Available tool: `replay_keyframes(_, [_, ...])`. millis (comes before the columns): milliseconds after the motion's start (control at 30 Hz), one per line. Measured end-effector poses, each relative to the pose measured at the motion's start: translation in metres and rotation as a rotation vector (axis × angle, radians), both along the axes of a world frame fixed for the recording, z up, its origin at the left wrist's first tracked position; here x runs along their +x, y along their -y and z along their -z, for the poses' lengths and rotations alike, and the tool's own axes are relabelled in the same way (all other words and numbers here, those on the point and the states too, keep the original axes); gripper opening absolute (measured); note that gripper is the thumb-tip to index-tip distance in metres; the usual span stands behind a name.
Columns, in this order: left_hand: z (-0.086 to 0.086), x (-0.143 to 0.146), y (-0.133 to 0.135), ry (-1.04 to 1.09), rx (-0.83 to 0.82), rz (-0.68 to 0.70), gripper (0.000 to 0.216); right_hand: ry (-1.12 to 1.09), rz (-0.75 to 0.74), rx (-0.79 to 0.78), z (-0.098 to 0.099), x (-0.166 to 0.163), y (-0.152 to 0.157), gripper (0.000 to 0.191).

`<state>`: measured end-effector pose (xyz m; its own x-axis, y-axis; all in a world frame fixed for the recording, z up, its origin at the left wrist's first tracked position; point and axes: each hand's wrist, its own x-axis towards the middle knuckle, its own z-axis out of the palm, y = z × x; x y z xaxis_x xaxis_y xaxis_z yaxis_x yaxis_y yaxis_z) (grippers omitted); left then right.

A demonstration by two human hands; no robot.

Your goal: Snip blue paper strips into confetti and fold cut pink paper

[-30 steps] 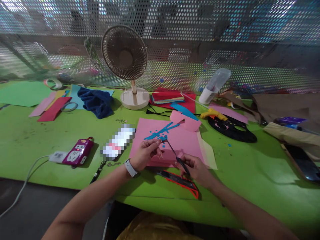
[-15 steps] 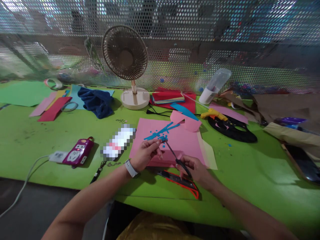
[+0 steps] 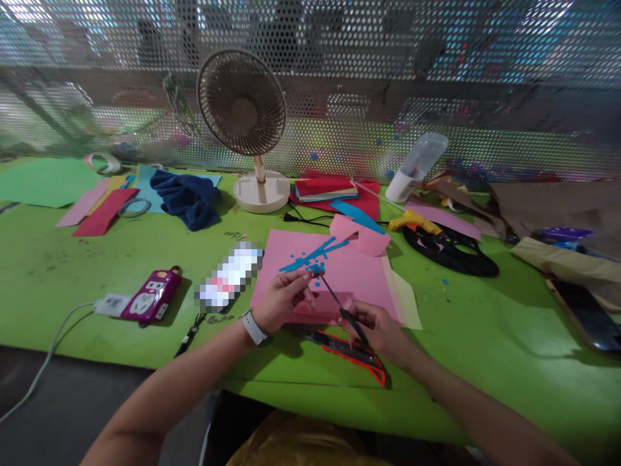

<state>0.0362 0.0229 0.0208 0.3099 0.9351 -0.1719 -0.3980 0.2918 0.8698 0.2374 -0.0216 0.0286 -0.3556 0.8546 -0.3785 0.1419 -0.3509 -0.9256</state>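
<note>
My right hand point(image 3: 381, 327) is closed around the handles of black-handled scissors point(image 3: 332, 289), whose blades point up and left. My left hand point(image 3: 286, 294) is closed in a pinch right at the blade tips; what sits between its fingertips is too small to make out. Just beyond the fingertips, small blue paper bits point(image 3: 316, 265) are scattered over a pink paper sheet point(image 3: 361, 278). Thin blue paper strips point(image 3: 310, 256) lie among them. Below the scissors, near the table's front edge, rests a black and orange-red utility knife point(image 3: 352, 353).
Left of the pink sheet are a phone with a blurred screen point(image 3: 230, 278) and a purple power socket point(image 3: 154, 296). A fan point(image 3: 262, 192) stands behind. To the right lie a yellow glue gun point(image 3: 414, 222), a black mask-like piece point(image 3: 456, 254) and another phone point(image 3: 585, 317).
The scissors' handles have drawn together slightly in my right hand, and the blades look more closed. My left hand has stayed almost in place.
</note>
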Motion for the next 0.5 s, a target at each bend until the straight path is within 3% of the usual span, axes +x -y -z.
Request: replay_keyframes(500, [0.0013,-0.0007,-0.0022,-0.001,-0.015,-0.026,0.026,-0.001,0.028,0.040,0.0025,0.0029,-0.0018,0.044])
